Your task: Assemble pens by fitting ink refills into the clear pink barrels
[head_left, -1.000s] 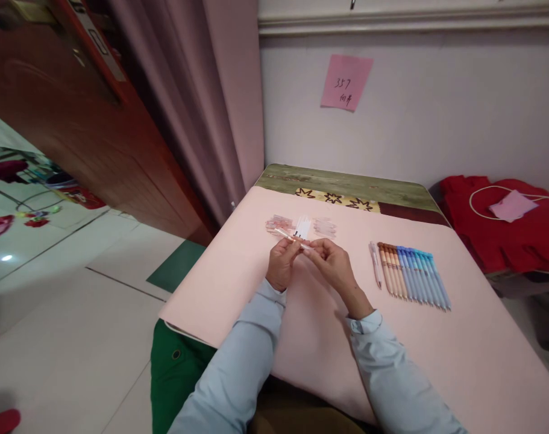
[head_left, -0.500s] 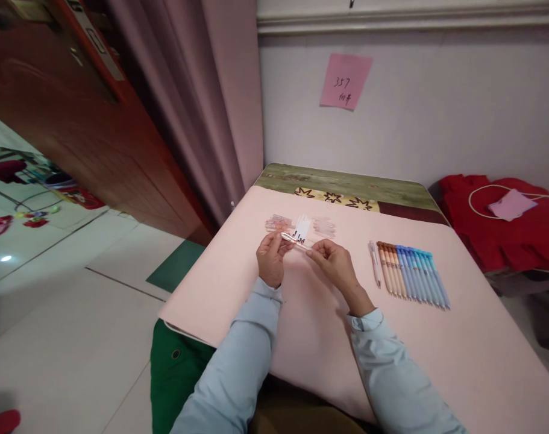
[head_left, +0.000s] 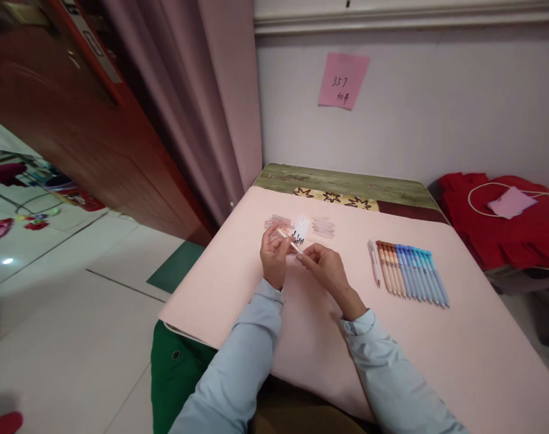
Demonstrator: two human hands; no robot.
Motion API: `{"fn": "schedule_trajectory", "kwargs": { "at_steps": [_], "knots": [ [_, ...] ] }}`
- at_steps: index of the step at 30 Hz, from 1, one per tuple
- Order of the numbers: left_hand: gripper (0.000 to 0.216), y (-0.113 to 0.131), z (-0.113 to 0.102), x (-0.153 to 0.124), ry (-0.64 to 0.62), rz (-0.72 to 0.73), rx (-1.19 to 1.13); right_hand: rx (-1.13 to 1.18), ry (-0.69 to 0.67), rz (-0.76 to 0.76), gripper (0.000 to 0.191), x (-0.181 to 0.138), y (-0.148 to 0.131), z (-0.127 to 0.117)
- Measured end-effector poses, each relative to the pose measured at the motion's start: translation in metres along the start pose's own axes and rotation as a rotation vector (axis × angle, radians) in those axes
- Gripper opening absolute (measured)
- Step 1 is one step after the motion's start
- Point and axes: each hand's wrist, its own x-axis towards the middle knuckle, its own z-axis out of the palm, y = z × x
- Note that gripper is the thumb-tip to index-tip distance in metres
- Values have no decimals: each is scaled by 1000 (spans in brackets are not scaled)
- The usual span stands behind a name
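Note:
Above the middle of the pink tabletop, a slim pale pen point(head_left: 294, 247) slants between my two hands. My left hand point(head_left: 273, 260) is closed around its upper part, with thumb and fingers pinching the barrel. The lower end is pinched by the fingertips of my right hand point(head_left: 329, 270). Just beyond the hands lie clear pinkish pen parts point(head_left: 276, 221), partly hidden by my left fingers. White refills with black ends point(head_left: 302, 224) lie beside them, then another group of pale pinkish pieces point(head_left: 323, 226).
To the right, a neat row of brown and blue pens point(head_left: 410, 274) lies next to one pale pen point(head_left: 374, 263). Red cloth point(head_left: 464, 223) with a white cable sits past the table's right edge. A wooden door point(head_left: 134, 157) and curtain point(head_left: 229, 90) stand at left.
The pen now slants more steeply, its right end lower. My right hand has shifted slightly left and down, closer to my left hand, whose fingers have moved along the barrel.

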Motion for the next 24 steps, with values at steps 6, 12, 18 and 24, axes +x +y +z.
{"fn": "schedule_trajectory", "kwargs": {
  "at_steps": [6, 12, 18, 24],
  "knots": [
    [57, 0, 1, 0, -6, -13, 9, -39, -1, 22, 25, 0, 0, -1],
    [54, -2, 1, 0, 20, -33, -5, -46, -8, 20, 26, 0, 2, 0],
    [63, -6, -1, 0, 21, -42, -42, 1, -17, 13, 27, 1, 2, 2],
    [52, -5, 0, 0, 44, -50, -26, -39, -22, 25, 23, 0, 2, 2]
  ]
}}
